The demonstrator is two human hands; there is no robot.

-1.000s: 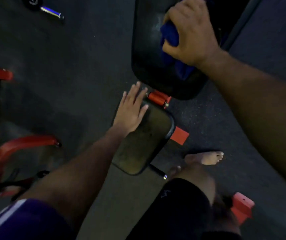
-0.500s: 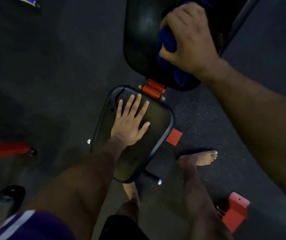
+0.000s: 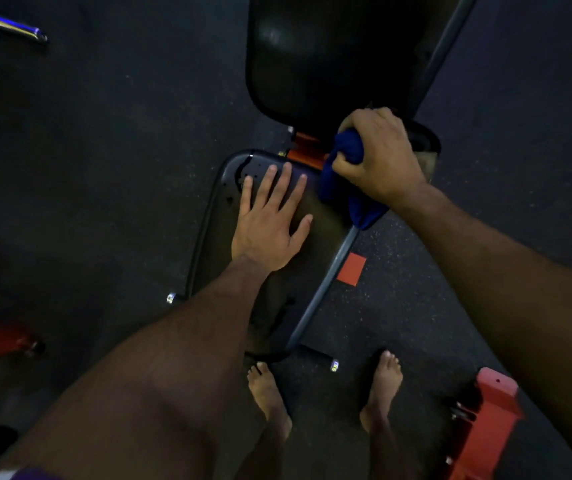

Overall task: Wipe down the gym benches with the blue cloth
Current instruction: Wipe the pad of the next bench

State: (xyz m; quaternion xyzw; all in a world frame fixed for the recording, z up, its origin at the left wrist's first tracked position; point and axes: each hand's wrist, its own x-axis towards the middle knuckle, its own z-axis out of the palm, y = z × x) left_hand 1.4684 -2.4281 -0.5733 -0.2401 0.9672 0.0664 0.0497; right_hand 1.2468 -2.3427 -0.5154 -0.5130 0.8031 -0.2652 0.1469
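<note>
The blue cloth (image 3: pixel 348 188), clenched in the right hand (image 3: pixel 376 157), has been brought down from the backrest (image 3: pixel 298 64) to the seat pad (image 3: pixel 322 220), where the left hand (image 3: pixel 270 223) is still laid flat, fingers straight.

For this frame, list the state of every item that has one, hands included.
Blue cloth: bunched, gripped by the right hand, draped at the seat pad's far right corner.
Right hand: fingers curled round the cloth.
Left hand: flat, fingers spread, resting on the seat pad.
Black padded seat pad: under both hands.
Black padded backrest: untouched.
</note>
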